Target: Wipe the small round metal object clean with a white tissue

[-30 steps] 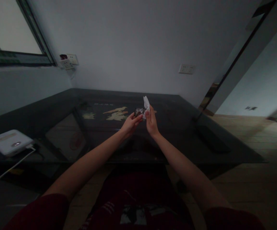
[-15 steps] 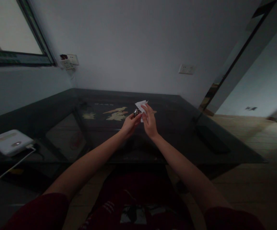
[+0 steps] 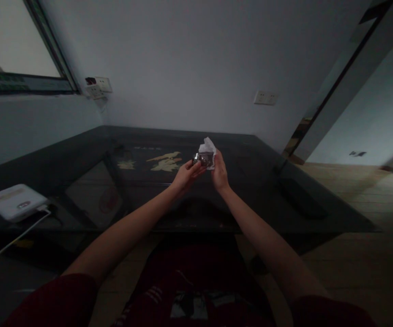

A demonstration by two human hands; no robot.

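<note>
Over the middle of the dark table, my left hand point(image 3: 184, 177) grips a small dark shiny object point(image 3: 203, 158) between thumb and fingers. Its surface looks like tinted glass with bright glints; its exact kind cannot be made out. My right hand point(image 3: 220, 172) cups a crumpled white tissue point(image 3: 208, 145) behind and along the object's right side. The tissue sticks up above the fingers, and the object lies against it. My right fingers are partly hidden behind the tissue.
The glossy black table point(image 3: 142, 195) bears a bird-and-flower picture point(image 3: 165, 164). A white box point(image 3: 16, 202) with a white cable stands at the left edge. A flat black slab point(image 3: 300, 198) lies at the right. Wall sockets point(image 3: 265, 97) are behind.
My right hand has shifted slightly right and turned, taking the tissue from over the object to behind and beside it. More of the dark object now shows. My left hand has barely moved.
</note>
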